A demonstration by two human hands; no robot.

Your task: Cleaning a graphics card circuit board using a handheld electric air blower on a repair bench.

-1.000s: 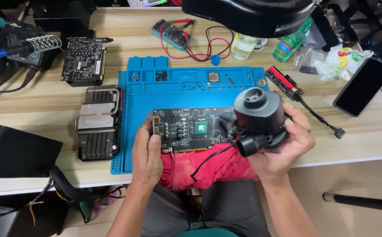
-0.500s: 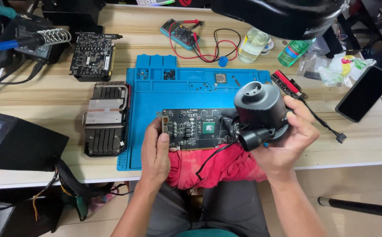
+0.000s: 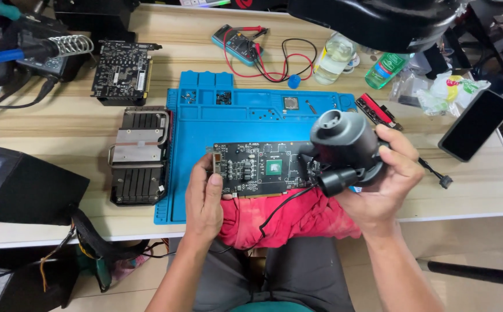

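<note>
My left hand [image 3: 204, 199] grips the left end of a black circuit board [image 3: 258, 169] with a green chip in its middle, holding it level above the front edge of the blue work mat [image 3: 251, 112]. My right hand [image 3: 385, 184] is wrapped around a dark grey round air blower [image 3: 344, 144], whose short black nozzle [image 3: 337, 181] points at the board's right end. A thin black cable [image 3: 280, 209] runs from the blower down over a red cloth [image 3: 289, 219] on my lap.
A finned heatsink [image 3: 138, 155] lies left of the mat, a second board [image 3: 121, 70] behind it. A multimeter [image 3: 237, 43] with red leads, two bottles [image 3: 335, 58], a phone [image 3: 475, 124] and a black box [image 3: 20, 188] ring the table. A dark lamp head [image 3: 378, 20] hangs overhead.
The view has shifted slightly, so the table sits a little further right and lower. Both hands keep their hold on the board and the blower; the blower stays at the board's right end.
</note>
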